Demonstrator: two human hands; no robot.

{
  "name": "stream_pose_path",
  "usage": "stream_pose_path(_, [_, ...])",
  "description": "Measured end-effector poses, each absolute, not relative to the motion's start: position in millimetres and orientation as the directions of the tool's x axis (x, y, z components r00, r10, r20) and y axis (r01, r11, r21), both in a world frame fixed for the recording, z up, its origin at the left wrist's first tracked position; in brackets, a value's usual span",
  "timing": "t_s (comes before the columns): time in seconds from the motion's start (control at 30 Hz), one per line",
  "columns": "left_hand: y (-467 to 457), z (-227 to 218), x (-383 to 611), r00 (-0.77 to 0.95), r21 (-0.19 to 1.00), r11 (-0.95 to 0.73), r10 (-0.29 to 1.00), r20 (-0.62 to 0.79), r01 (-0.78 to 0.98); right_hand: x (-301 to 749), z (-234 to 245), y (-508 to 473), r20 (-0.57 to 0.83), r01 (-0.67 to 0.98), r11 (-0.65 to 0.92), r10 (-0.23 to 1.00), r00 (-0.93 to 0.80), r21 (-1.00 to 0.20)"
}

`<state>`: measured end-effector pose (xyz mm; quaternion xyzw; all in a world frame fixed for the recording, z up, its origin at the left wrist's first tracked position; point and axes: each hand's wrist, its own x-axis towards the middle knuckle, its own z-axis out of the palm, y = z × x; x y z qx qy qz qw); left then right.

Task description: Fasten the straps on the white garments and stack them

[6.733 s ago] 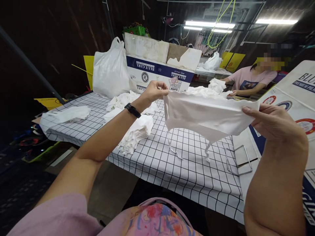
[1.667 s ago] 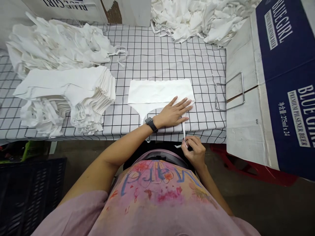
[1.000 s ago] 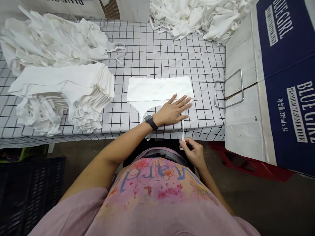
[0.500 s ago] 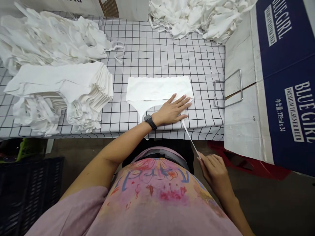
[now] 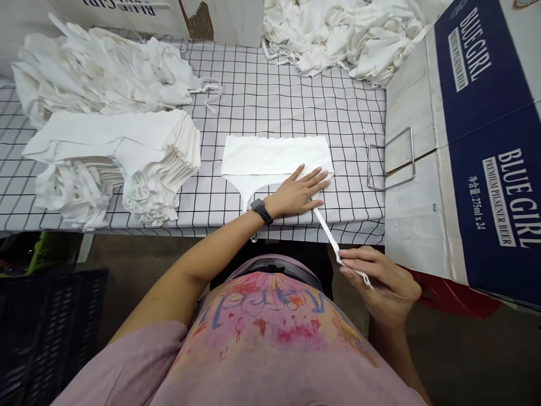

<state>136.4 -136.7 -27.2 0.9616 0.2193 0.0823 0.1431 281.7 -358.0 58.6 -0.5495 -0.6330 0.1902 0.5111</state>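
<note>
A white fabric piece lies flat on the checked tablecloth near the front edge. My left hand, with a black watch on the wrist, lies flat on its lower right corner, fingers stretched out. A thin white strap runs from that corner off the table edge. My right hand pinches the strap's end below the table, pulling it taut toward the lower right.
A neat stack of the same white pieces sits at the left, with a looser heap behind it. Another loose pile lies at the back. A blue-and-white cardboard box stands at the right, with a metal wire loop on its flap.
My right hand has slid along the strap, down and to the right away from the table edge, stretching it out. My left hand has stayed flat on the fabric.
</note>
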Motion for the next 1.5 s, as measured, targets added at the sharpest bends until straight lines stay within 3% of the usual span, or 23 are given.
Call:
stream_pose_path(0.1, [-137.0, -24.3, 137.2, 0.892, 0.321, -0.857, 0.447, 0.073, 0.403, 275.3, 55.8, -340.9, 0.317, 0.36, 0.252, 0.939, 0.133, -0.898])
stream_pose_path(0.2, [-138.9, -18.9, 138.4, 0.883, 0.397, -0.819, 0.468, 0.046, 0.413, 271.5, 51.2, -321.6, 0.102, 0.276, 0.06, 0.985, 0.141, -0.959])
stream_pose_path(0.27, [-143.2, -12.1, 136.7, 0.849, 0.518, -0.751, 0.521, 0.086, 0.409, 270.6, 47.0, -308.2, -0.03, 0.24, -0.063, 0.99, 0.138, -0.969])
stream_pose_path(0.37, [-154.0, 3.1, 127.6, 0.744, 0.796, -0.533, 0.647, 0.165, 0.286, 271.7, 39.4, -292.2, -0.162, 0.223, -0.184, 0.98, 0.114, -0.957])
stream_pose_path(0.43, [-162.2, 13.9, 118.3, 0.711, 0.933, -0.318, 0.695, 0.11, 0.166, 273.4, 34.7, -285.9, -0.21, 0.221, -0.228, 0.972, 0.103, -0.948])
stream_pose_path(0.5, [-169.5, 21.9, 109.7, 0.736, 0.988, -0.12, 0.677, 0.013, 0.093, 274.8, 31.4, -282.5, -0.227, 0.233, -0.244, 0.969, 0.097, -0.941])
stream_pose_path(0.6, [-176.9, 25.6, 103.5, 0.771, 0.997, 0.078, 0.633, -0.063, 0.018, 276.2, 28.7, -279.7, -0.223, 0.269, -0.237, 0.971, 0.082, -0.934])
stream_pose_path(0.7, [-179.7, 23.0, 105.2, 0.738, 0.987, 0.163, 0.667, -0.098, -0.016, 277.5, 27.5, -277.4, -0.213, 0.321, -0.217, 0.976, 0.047, -0.922])
stream_pose_path(0.87, [-179.4, 19.1, 110.5, 0.681, 0.981, 0.192, 0.72, -0.133, -0.011, 280.5, 25.9, -273.5, -0.251, 0.295, -0.245, 0.968, 0.017, -0.923])
stream_pose_path(1.1, [-180.3, 12.6, 113.9, 0.534, 0.978, 0.207, 0.829, -0.17, -0.011, 271.9, 21.4, -266.0, -0.251, 0.077, -0.277, 0.936, 0.247, -0.958])
stream_pose_path(1.27, [-180.2, 13.2, 114.0, 0.495, 0.979, 0.194, 0.847, -0.195, 0.053, 261.8, 21.9, -259.5, -0.248, 0.035, -0.273, 0.914, 0.322, -0.961])
stream_pose_path(1.4, [-171.9, 18.8, 107.1, 0.492, 0.976, 0.002, 0.864, -0.111, 0.217, 260.9, 21.5, -251.2, -0.249, 0.031, -0.276, 0.906, 0.344, -0.961])
stream_pose_path(1.5, [-153.6, 16.6, 98.5, 0.516, 0.881, -0.329, 0.849, 0.118, 0.34, 264.8, 18.5, -240.0, -0.304, -0.059, -0.303, 0.891, 0.337, -0.951])
